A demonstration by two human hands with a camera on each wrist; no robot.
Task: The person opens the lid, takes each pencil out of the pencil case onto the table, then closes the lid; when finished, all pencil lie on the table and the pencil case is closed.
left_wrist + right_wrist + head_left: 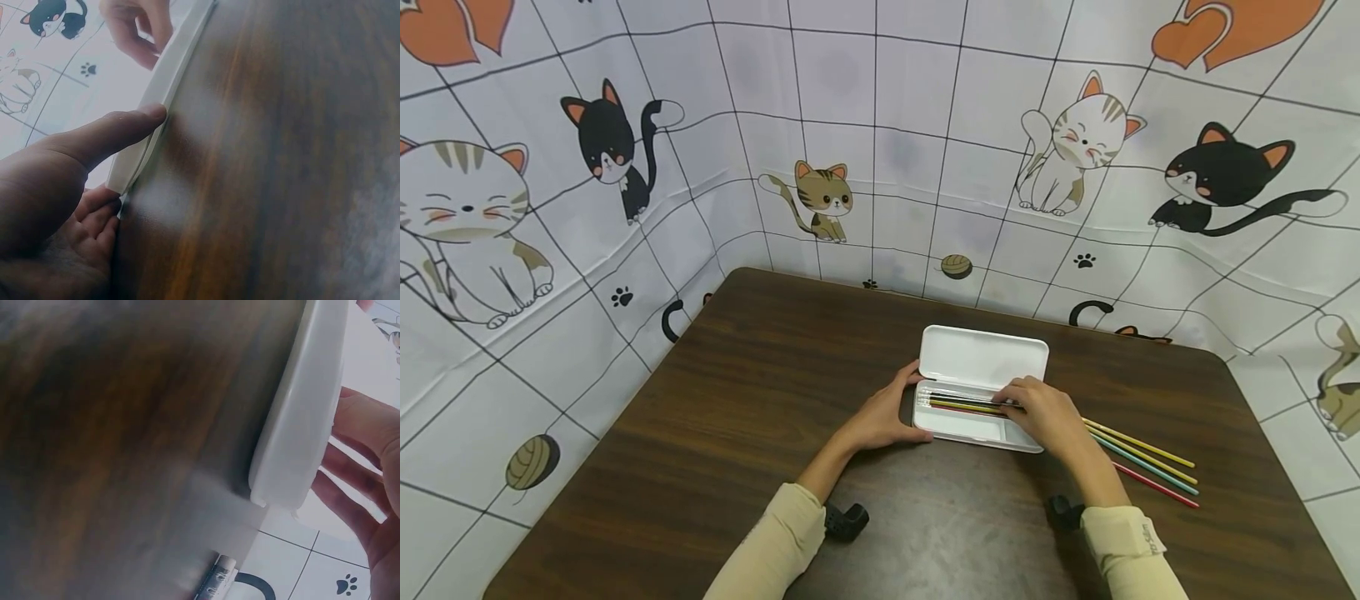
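An open white pencil case (966,427) lies on the table, its lid (983,353) tipped back. Several thin pencils (958,405), with black, yellow and red showing, lie lengthwise in its rear compartment. My left hand (880,417) grips the case's left end, the thumb on the front edge and the fingers round the back corner. Over the right part of the case, my right hand (1043,414) has its bent fingers on the right ends of the pencils. In the right wrist view those fingers (353,472) reach in behind the case wall, which hides their tips.
Several loose pencils (1138,442), yellow, teal and red, lie on the brown table (760,375) right of the case, partly behind the right forearm. A cat-patterned white sheet (910,150) hangs along the table's back and sides.
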